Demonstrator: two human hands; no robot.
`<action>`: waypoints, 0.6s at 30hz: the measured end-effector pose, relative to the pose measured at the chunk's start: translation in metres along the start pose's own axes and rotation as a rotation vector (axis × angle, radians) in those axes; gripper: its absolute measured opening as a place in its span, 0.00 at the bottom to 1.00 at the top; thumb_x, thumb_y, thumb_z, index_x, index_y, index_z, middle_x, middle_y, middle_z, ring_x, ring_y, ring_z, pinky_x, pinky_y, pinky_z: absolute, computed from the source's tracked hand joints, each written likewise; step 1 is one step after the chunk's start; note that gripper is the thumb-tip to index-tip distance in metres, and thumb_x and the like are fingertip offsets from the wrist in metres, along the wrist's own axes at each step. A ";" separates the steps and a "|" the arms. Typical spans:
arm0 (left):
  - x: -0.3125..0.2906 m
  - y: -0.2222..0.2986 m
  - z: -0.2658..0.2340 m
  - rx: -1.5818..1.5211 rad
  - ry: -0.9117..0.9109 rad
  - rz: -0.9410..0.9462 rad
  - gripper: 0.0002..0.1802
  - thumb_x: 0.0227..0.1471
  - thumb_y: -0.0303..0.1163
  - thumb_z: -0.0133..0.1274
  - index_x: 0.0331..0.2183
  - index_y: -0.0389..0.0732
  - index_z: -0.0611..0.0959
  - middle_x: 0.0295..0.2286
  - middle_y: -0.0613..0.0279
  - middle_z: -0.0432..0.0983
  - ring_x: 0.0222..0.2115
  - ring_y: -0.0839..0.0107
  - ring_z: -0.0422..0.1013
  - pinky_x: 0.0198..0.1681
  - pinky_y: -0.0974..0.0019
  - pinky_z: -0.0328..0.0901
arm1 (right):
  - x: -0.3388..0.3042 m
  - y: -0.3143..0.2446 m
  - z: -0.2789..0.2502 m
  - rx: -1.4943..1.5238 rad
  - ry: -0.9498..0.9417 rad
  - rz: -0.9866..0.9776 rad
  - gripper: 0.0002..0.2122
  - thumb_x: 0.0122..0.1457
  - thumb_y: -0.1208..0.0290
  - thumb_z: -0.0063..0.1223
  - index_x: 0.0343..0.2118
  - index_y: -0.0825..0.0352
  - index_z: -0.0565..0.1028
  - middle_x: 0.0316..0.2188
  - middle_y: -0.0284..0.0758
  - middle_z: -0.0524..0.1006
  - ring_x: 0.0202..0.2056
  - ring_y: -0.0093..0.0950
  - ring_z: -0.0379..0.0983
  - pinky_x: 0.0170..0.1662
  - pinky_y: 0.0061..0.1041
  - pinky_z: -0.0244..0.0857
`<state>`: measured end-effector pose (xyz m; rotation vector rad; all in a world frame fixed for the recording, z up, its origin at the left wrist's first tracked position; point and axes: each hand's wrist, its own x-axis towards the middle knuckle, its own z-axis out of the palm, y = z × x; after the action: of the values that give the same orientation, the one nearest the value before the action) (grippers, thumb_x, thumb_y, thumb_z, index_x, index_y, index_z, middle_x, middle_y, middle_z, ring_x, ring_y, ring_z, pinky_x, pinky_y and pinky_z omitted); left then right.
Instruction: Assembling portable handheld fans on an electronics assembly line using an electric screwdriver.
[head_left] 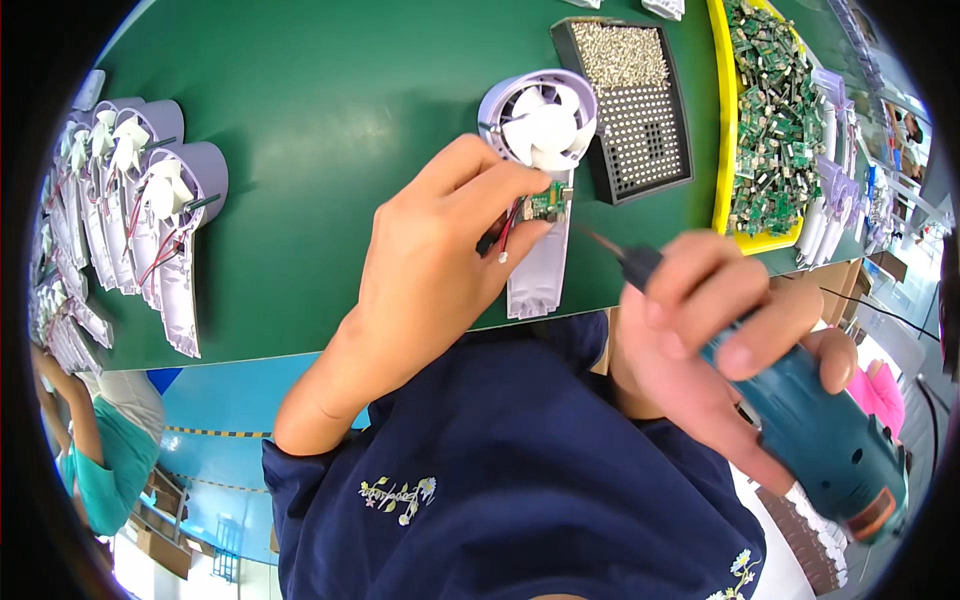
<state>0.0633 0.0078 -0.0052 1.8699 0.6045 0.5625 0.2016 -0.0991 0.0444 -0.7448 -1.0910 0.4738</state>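
Green bench (pixel 330 90), seen in the head view from above. A small circuit board (pixel 546 203) is pinched between thumb and forefinger by the grip of the left hand (pixel 430 240); it is held over the upper part of a pale lavender fan body (pixel 537 285), just below the round housing with white blades (pixel 550 130). Whether the board is seated there cannot be told. Red and black wires (pixel 507 232), ending in a white plug, are seen hanging beside the thumb.

A teal powered screwdriver (pixel 830 430) is wrapped by the grip of the right hand (pixel 705 350), partly blurred. Its thin tip is pointed leftward, near the fan body, apart from the board.

Beyond the fan, a black tray (pixel 684 140) is placed at a slant; loose screws (pixel 625 55) are heaped at its far end. Farther right, a yellow bin (pixel 727 120) is filled with green boards (pixel 770 130). On the left, similar fan units (pixel 178 280) are lined up side by side, their wires exposed.
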 end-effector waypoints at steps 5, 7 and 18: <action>-0.002 0.000 0.000 -0.140 0.033 -0.032 0.19 0.39 0.19 0.68 0.37 0.38 0.84 0.26 0.62 0.72 0.22 0.75 0.71 0.26 0.72 0.68 | -0.038 -0.020 -0.006 -0.087 0.472 0.582 0.23 0.61 0.62 0.57 0.54 0.70 0.66 0.46 0.49 0.77 0.17 0.21 0.66 0.21 0.19 0.62; -0.006 0.002 -0.001 -0.217 0.037 -0.091 0.18 0.39 0.20 0.68 0.37 0.37 0.84 0.24 0.64 0.70 0.22 0.78 0.68 0.25 0.76 0.66 | -0.037 -0.019 0.006 -0.305 0.521 0.982 0.19 0.58 0.81 0.53 0.53 0.73 0.66 0.45 0.43 0.79 0.20 0.13 0.65 0.22 0.13 0.60; -0.027 -0.005 0.009 -0.302 0.178 -0.032 0.21 0.37 0.15 0.69 0.39 0.32 0.83 0.22 0.69 0.66 0.22 0.84 0.65 0.24 0.79 0.61 | -0.038 -0.007 0.005 0.019 0.369 1.167 0.21 0.60 0.76 0.57 0.55 0.73 0.66 0.38 0.37 0.80 0.20 0.13 0.67 0.21 0.13 0.60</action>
<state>0.0475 -0.0136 -0.0156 1.5347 0.6267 0.7604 0.1818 -0.1278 0.0271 -1.3610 -0.2068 1.2583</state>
